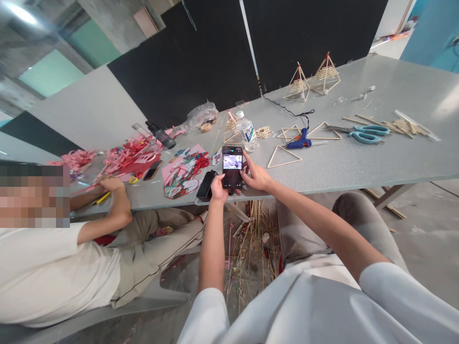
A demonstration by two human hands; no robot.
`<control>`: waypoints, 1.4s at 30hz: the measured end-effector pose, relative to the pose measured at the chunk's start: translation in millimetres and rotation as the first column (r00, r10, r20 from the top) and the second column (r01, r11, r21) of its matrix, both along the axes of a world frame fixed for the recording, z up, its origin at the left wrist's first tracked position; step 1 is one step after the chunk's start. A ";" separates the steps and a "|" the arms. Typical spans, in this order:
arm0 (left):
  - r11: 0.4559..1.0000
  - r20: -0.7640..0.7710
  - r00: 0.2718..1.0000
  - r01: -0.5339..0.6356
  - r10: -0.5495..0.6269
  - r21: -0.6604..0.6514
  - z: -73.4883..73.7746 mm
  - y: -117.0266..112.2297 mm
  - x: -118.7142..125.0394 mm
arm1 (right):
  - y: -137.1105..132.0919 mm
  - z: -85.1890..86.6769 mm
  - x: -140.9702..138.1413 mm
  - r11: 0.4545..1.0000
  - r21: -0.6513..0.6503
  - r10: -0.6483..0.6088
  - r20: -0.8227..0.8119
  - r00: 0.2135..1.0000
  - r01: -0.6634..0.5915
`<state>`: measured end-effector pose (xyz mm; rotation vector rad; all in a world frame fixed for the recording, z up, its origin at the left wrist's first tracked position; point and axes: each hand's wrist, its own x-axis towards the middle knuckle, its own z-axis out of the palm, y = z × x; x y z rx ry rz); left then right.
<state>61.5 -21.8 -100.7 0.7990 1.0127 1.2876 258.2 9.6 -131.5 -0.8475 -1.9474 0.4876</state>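
I hold a smartphone (pixel 232 167) upright over the near edge of the grey table (pixel 358 157), its screen lit. My left hand (pixel 218 189) grips its lower left side. My right hand (pixel 255 176) holds the right edge, fingers curled against it. A black rectangular case (pixel 205 186) lies just left of my left hand. A clear water bottle (pixel 247 131) stands right behind the phone.
A blue glue gun (pixel 300 140), stick triangles (pixel 284 156), teal scissors (pixel 366 134) and two stick pyramids (pixel 311 79) lie to the right. Red and pink paper cut-outs (pixel 184 173) lie to the left, where another person's hand (pixel 112 184) rests. Loose sticks (pixel 251 243) litter the floor.
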 end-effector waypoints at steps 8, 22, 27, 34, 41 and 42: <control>0.998 0.034 0.999 -0.006 0.004 0.058 -4.1 2.6 -3.4 | 1.3 0.9 0.0 0.999 -0.052 0.003 -0.018 1.000 -0.004; 0.991 0.092 0.996 -0.012 0.000 0.130 2.5 0.6 2.7 | -0.2 4.3 1.7 0.999 -0.004 0.052 -0.058 0.997 -0.052; 0.991 0.077 0.997 -0.018 0.008 0.130 -0.1 2.5 2.0 | -0.2 3.6 1.9 0.998 0.007 0.057 -0.060 0.997 -0.056; 0.991 0.070 0.998 -0.014 0.005 0.133 -0.8 3.4 1.5 | -1.1 4.1 2.8 0.998 0.005 0.055 -0.067 0.996 -0.055; 0.992 0.074 0.997 -0.016 0.007 0.124 -0.6 3.8 1.5 | 0.6 2.7 2.7 0.998 0.013 0.057 -0.063 0.996 -0.056; 0.993 0.075 0.997 -0.012 0.003 0.121 -0.9 3.9 1.3 | 0.8 2.4 2.6 0.998 0.015 0.055 -0.065 0.996 -0.054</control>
